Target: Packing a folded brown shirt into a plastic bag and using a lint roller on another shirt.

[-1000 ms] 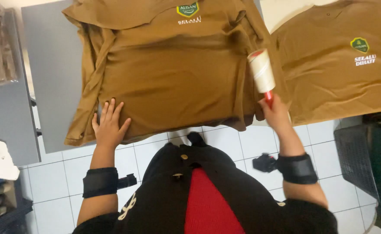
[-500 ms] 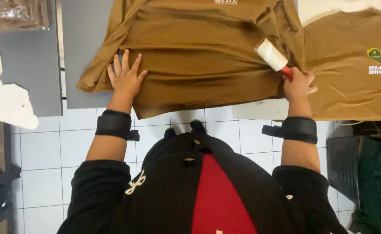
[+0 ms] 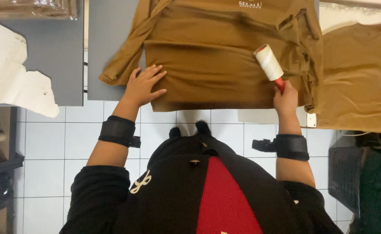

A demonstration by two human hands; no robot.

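- Change from half a second ago: the left hand (image 3: 143,86) has stayed flat near the lower left corner of the brown shirt (image 3: 225,56); its fingers now point more to the right, where before they pointed up the cloth.
- Change from half a second ago: the lint roller (image 3: 269,63) has held its place near the right edge of the shirt, with its white drum tilted up and to the left as before.
- Change from a second ago: the shirt then filled more of the view and showed its chest badge; now only the white lettering at its upper edge shows.
- Left hand: open wide, palm down, fingers spread and pressed on the shirt, thumb along the lower hem. The forearm rises straight from the body and carries a black wrist band (image 3: 118,131).
- Right hand (image 3: 286,97): closed round the red handle of the roller, knuckles toward the viewer, resting at the lower hem. This forearm also wears a black band.
- Lint roller: the drum lies on the shirt, just left of the bunched right sleeve.
- Shirt: spread on the grey counter (image 3: 112,39), left sleeve folded down along its side, lower hem at the counter's near edge.
- Second shirt (image 3: 359,99): same brown, lying just beside the first on the right, badge and lettering visible.
- White torn sheet (image 3: 12,82): on the adjoining grey surface at left, well apart from both hands.
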